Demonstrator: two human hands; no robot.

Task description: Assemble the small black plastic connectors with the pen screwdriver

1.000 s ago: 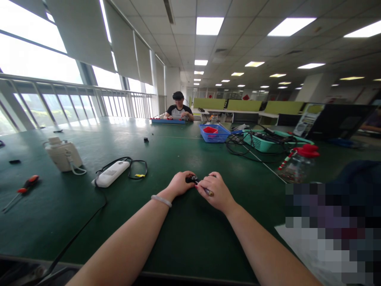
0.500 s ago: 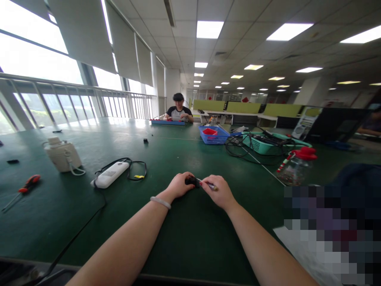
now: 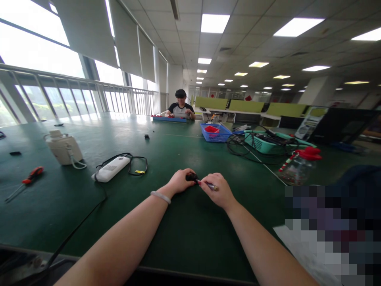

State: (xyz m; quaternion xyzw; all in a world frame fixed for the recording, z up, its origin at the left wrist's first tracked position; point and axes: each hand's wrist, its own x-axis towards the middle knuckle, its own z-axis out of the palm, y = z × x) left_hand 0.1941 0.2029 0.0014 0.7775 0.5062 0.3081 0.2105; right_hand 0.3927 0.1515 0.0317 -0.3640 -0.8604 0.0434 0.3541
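Both my hands rest on the green table (image 3: 184, 234), close together. My left hand (image 3: 179, 182), with a pale bracelet on its wrist, is closed round a small black part (image 3: 191, 177). My right hand (image 3: 218, 190) pinches a thin tool (image 3: 208, 185) with a purple shaft and a brass end, its tip set against the black part. What the part is I cannot make out.
A white power strip (image 3: 111, 169) with a black cable lies left of my hands, a white appliance (image 3: 63, 147) and a red-handled screwdriver (image 3: 28, 181) further left. A blue basket (image 3: 218, 133), a teal basket (image 3: 266, 143) and a red-capped jar (image 3: 297, 165) stand at right. A person (image 3: 180, 107) sits at the far end.
The tool in my right hand has swung from pointing down and right to lying flatter against the black part. My view has shifted slightly; the hands stay in place.
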